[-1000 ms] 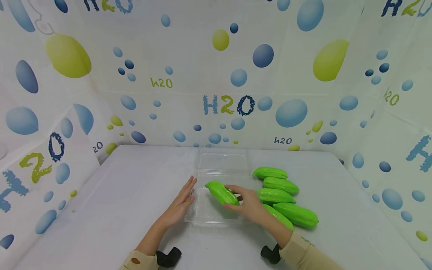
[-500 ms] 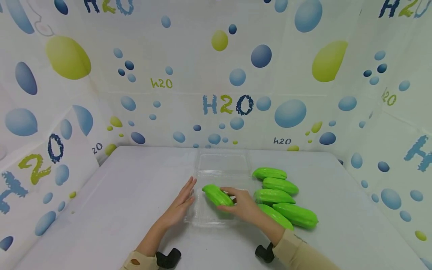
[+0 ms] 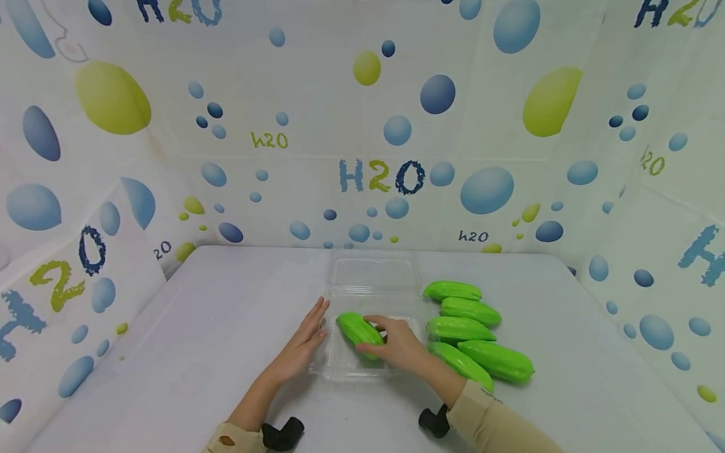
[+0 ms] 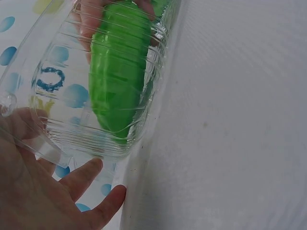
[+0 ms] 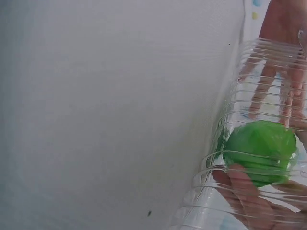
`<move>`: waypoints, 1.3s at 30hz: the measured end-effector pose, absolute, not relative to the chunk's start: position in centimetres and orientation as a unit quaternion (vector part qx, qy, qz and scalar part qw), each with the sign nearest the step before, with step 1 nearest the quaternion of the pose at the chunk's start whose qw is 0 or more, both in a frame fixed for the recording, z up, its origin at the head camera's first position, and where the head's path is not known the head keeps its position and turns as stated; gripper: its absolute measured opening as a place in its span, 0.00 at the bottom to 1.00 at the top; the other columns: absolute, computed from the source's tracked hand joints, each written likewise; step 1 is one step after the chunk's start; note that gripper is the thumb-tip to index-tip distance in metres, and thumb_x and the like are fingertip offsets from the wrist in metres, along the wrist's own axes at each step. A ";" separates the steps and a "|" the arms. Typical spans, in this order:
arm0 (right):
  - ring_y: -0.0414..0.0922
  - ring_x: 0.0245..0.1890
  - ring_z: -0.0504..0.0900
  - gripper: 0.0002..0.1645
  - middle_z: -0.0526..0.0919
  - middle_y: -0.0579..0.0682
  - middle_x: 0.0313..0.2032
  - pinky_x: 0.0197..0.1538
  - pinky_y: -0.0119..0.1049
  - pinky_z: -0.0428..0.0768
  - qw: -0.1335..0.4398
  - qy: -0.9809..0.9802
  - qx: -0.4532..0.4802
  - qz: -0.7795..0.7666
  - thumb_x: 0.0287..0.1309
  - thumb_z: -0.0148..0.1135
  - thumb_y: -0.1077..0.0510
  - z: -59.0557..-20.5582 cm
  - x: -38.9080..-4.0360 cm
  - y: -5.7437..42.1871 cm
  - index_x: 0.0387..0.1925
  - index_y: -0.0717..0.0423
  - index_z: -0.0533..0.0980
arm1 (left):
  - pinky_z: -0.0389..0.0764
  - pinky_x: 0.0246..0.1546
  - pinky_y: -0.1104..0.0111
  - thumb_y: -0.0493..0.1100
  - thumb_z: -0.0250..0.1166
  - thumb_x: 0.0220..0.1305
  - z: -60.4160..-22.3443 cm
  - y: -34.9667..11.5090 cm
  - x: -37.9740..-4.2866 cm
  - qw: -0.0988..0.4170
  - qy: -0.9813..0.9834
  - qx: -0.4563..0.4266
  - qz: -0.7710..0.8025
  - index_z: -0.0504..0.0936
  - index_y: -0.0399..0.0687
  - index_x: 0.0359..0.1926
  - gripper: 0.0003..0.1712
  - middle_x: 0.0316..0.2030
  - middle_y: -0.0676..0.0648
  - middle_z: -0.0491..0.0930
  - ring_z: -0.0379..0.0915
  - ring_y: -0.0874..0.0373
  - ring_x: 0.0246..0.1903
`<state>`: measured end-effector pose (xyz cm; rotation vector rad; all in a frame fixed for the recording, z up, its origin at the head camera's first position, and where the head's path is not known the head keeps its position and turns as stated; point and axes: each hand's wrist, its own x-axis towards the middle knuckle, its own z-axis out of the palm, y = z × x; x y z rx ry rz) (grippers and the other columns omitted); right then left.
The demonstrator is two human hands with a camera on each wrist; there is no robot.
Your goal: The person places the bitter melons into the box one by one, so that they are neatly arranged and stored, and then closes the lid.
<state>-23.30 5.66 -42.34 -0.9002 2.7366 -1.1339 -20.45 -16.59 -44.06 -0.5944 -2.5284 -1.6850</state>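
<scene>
My right hand point(image 3: 398, 343) pinches a bright green, ridged gourd point(image 3: 358, 333) between thumb and fingers. The gourd lies slantwise inside the base of a clear plastic clamshell container point(image 3: 338, 368), whose lid point(image 3: 374, 272) is folded back toward the wall. In the left wrist view, the gourd point(image 4: 120, 72) shows through the ribbed plastic, close to the container's bottom. My left hand point(image 3: 300, 345) stands at the container's left side, its fingers straight and spread along the wall. The right wrist view shows the right fingers point(image 5: 244, 187) through the plastic, at the end of the gourd point(image 5: 261, 148).
Several similar green gourds point(image 3: 461, 329) lie in a loose group right of the container, the nearest point(image 3: 461, 365) close to my right forearm. All rest on a white table point(image 3: 198, 340). A wall covering point(image 3: 306, 189) with printed drops rises behind.
My right hand has moved left and down with the gourd, lowering it into the container's base near its left side. The left hand has stayed at the container's wall.
</scene>
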 end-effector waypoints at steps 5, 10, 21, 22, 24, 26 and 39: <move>0.51 0.43 0.80 0.37 0.78 0.59 0.49 0.40 0.38 0.80 0.048 0.879 -0.297 -0.371 0.54 0.62 0.43 -42.1 -23.1 5.4 0.59 0.62 0.68 | 0.47 0.62 0.44 0.32 0.44 0.69 -44.1 -16.5 -20.4 0.032 -0.822 -0.188 -0.537 0.47 0.38 0.70 0.31 0.70 0.38 0.37 0.47 0.34 0.63; 0.49 0.43 0.81 0.36 0.79 0.58 0.48 0.39 0.36 0.80 0.071 0.878 -0.287 -0.377 0.59 0.55 0.40 -42.1 -23.0 5.0 0.59 0.62 0.68 | 0.47 0.62 0.44 0.34 0.44 0.69 -44.1 -16.4 -20.4 0.024 -0.826 -0.175 -0.535 0.47 0.41 0.70 0.30 0.70 0.41 0.36 0.48 0.35 0.64; 0.41 0.25 0.82 0.28 0.81 0.59 0.43 0.30 0.35 0.80 0.131 0.847 -0.258 -0.447 0.63 0.50 0.42 -41.6 -22.8 4.4 0.54 0.59 0.72 | 0.47 0.62 0.43 0.34 0.42 0.70 -44.1 -16.5 -20.4 0.022 -0.827 -0.175 -0.534 0.46 0.41 0.70 0.30 0.71 0.41 0.35 0.46 0.35 0.64; 0.41 0.24 0.82 0.28 0.81 0.59 0.43 0.30 0.35 0.80 0.134 0.845 -0.256 -0.450 0.63 0.50 0.43 -41.6 -22.8 4.3 0.54 0.59 0.73 | 0.46 0.62 0.43 0.34 0.42 0.70 -44.0 -16.5 -20.3 0.020 -0.827 -0.175 -0.534 0.46 0.41 0.70 0.30 0.71 0.41 0.35 0.46 0.35 0.64; 0.43 0.26 0.83 0.27 0.81 0.59 0.44 0.31 0.37 0.81 0.141 0.842 -0.250 -0.457 0.63 0.51 0.43 -41.6 -22.8 4.3 0.54 0.59 0.73 | 0.46 0.62 0.43 0.34 0.42 0.70 -44.0 -16.5 -20.3 0.018 -0.828 -0.175 -0.533 0.45 0.42 0.71 0.30 0.71 0.41 0.35 0.45 0.35 0.65; 0.45 0.32 0.83 0.26 0.80 0.59 0.45 0.35 0.37 0.81 0.139 0.846 -0.247 -0.451 0.61 0.54 0.45 -41.6 -22.9 4.3 0.53 0.58 0.73 | 0.46 0.62 0.44 0.34 0.42 0.71 -44.0 -16.5 -20.3 0.015 -0.828 -0.174 -0.533 0.45 0.43 0.71 0.30 0.71 0.42 0.35 0.45 0.36 0.65; 0.44 0.27 0.82 0.26 0.79 0.59 0.40 0.29 0.32 0.81 0.145 0.838 -0.242 -0.467 0.52 0.65 0.55 -41.6 -22.7 3.7 0.50 0.64 0.70 | 0.45 0.62 0.44 0.35 0.42 0.70 -43.7 -16.4 -20.2 0.018 -0.834 -0.163 -0.527 0.47 0.45 0.71 0.30 0.71 0.42 0.36 0.45 0.38 0.65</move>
